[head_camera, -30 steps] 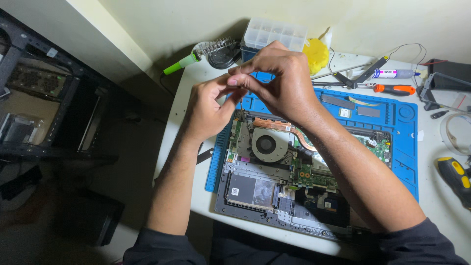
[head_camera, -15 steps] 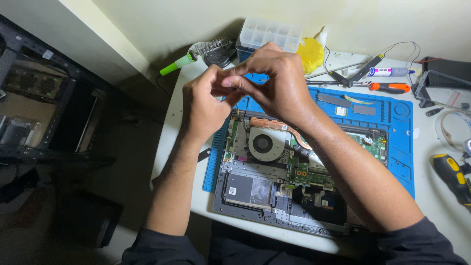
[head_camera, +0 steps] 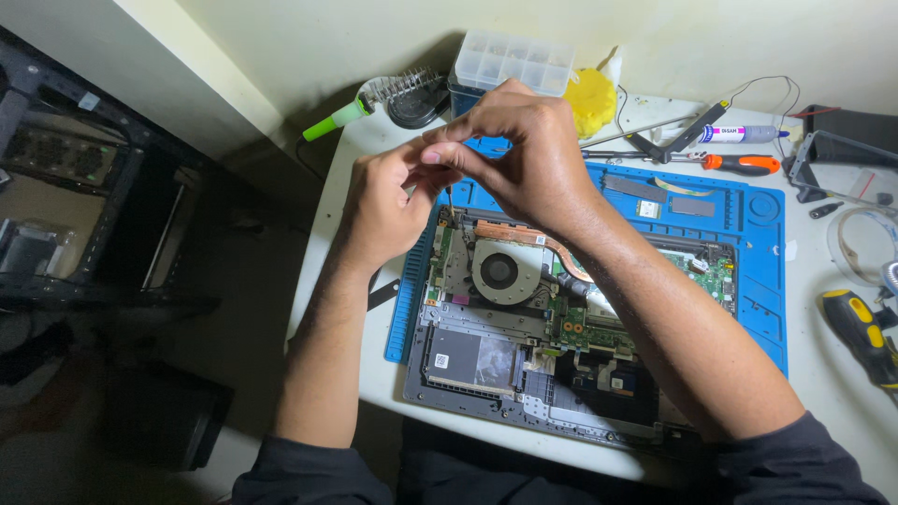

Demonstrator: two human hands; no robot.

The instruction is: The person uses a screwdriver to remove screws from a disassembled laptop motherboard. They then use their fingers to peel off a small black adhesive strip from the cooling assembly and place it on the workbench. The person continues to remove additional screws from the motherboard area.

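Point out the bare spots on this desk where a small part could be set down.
Bare white desk lies left of the blue work mat, below the green-handled tool. More sits right of the mat, above the yellow-and-black driver. The back edge is crowded: clear compartment box, orange-handled screwdriver. Both hands cover the opened laptop's corner.

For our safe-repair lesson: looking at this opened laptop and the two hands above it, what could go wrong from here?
1. The thin tool pinched between the left hand and right hand might slip onto the exposed circuit board.
2. Anything small dropped could fall into the fan.
3. Sleeves may snag loose cables.
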